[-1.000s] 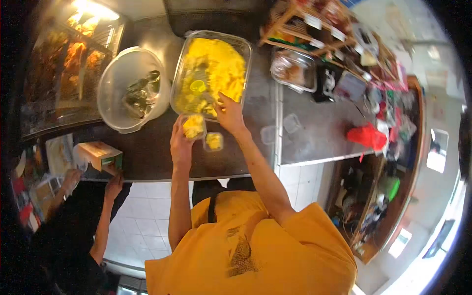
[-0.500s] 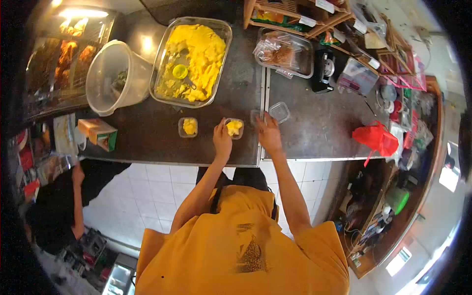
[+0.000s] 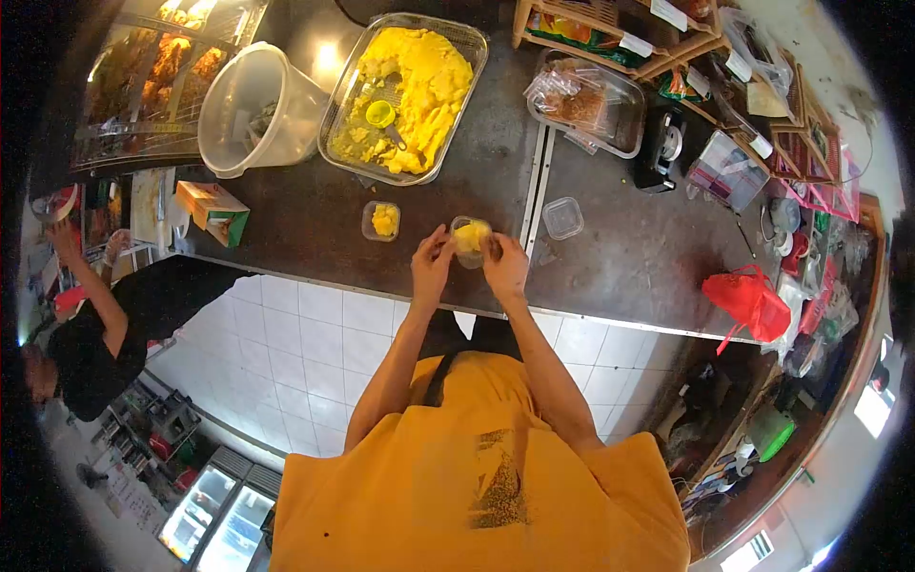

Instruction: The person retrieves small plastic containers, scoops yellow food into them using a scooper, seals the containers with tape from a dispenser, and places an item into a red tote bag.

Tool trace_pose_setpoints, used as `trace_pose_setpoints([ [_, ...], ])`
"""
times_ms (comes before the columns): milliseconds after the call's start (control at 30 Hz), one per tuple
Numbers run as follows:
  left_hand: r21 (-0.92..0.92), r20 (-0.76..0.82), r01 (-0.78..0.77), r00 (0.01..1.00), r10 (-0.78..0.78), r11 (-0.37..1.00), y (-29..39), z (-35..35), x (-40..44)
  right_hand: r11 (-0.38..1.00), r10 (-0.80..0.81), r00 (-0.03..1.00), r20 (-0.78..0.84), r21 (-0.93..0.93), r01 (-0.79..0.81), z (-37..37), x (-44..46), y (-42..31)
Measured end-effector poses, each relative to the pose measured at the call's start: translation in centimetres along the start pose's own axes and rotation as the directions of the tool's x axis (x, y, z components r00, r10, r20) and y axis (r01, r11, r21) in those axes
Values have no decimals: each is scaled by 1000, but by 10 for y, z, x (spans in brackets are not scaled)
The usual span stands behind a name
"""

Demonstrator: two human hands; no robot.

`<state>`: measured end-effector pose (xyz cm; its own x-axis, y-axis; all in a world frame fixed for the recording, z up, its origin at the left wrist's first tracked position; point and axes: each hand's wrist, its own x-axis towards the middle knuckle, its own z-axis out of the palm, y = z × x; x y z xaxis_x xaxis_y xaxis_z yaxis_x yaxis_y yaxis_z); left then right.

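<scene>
A small clear plastic cup point(image 3: 469, 255) of yellow food stands near the table's front edge, between my two hands. My left hand point(image 3: 432, 271) pinches its left side. At its right rim, my right hand point(image 3: 506, 267) has its fingers closed on a clear lid that lies over the cup; whether it is pressed down all round, I cannot tell. A second cup point(image 3: 381, 221) with yellow food sits uncovered to the left. Right of my hands lies another clear square lid point(image 3: 563, 218). Farther back, a glass tray point(image 3: 335, 164) holds mashed yellow food and a yellow-green scoop point(image 3: 381, 115).
A large translucent tub point(image 3: 215, 124) and a small carton point(image 3: 212, 212) are at left. Back right are a plastic tray point(image 3: 624, 138), a black tape dispenser point(image 3: 660, 153) and wooden racks point(image 3: 658, 62). A red bag point(image 3: 748, 300) lies right. Another person point(image 3: 124, 324) is at far left.
My right hand has moved left from the lids to the cup, bringing a lid over it. The other person has raised an arm. The view has shifted slightly.
</scene>
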<state>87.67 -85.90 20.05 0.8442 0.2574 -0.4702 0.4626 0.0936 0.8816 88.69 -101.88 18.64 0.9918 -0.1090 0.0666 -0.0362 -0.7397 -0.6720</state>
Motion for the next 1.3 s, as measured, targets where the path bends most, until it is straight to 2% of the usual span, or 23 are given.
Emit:
trace_pose_setpoints([
  [100,121,17,-96,995,95,988,2,0,3,974,191,981,-18,130,-187,12,-5,-1],
  [167,162,51,-172,985,166,972,3,-1,6,947,279,960,27,159,-280,16,-7,0],
  [300,231,81,-141,989,126,963,10,-6,9,892,371,924,90,244,-382,15,-1,-6],
  [400,209,73,-131,990,118,969,1,-4,14,977,193,978,75,82,-199,4,10,-5],
  [467,141,77,-154,986,145,978,-8,-3,19,979,183,976,119,69,-192,-2,13,-9],
  [567,173,96,-147,987,132,974,-17,-3,25,984,169,970,176,25,-176,-11,18,-19],
  [667,371,128,-338,941,313,865,9,3,16,981,195,961,194,-58,-187,-3,20,-23],
  [800,443,127,-364,930,345,819,6,15,10,967,235,940,248,-156,-201,-5,25,-26],
  [833,455,130,-359,932,338,815,5,14,10,965,249,905,344,-167,-202,-19,29,-28],
  [933,415,123,-375,926,357,829,-1,16,19,968,14,1000,21,-250,-8,-50,38,0],
  [1000,399,152,-345,938,310,850,5,11,13,806,135,990,-39,-576,-132,-81,57,11],
  [1067,364,107,-210,977,183,907,-11,10,11,866,191,978,86,-483,-127,-85,63,45],
  [1100,341,84,-146,989,124,929,-14,9,12,869,144,982,124,-490,-66,-83,62,66],
  [1133,320,94,-211,977,190,924,-9,5,8,897,95,987,131,-441,-28,-80,64,77],
  [1167,266,62,-180,984,169,947,2,-3,1,920,46,990,137,-392,11,-78,65,88],
  [1233,188,-8,-102,994,105,977,9,-27,-8,983,-22,996,81,-179,36,-78,67,81],
  [1267,165,-44,-59,997,67,985,8,-50,-8,982,132,974,183,111,-154,-74,67,68],
  [1300,140,-75,-16,997,27,990,8,-70,-7,860,248,914,320,362,-360,-79,72,19],
])
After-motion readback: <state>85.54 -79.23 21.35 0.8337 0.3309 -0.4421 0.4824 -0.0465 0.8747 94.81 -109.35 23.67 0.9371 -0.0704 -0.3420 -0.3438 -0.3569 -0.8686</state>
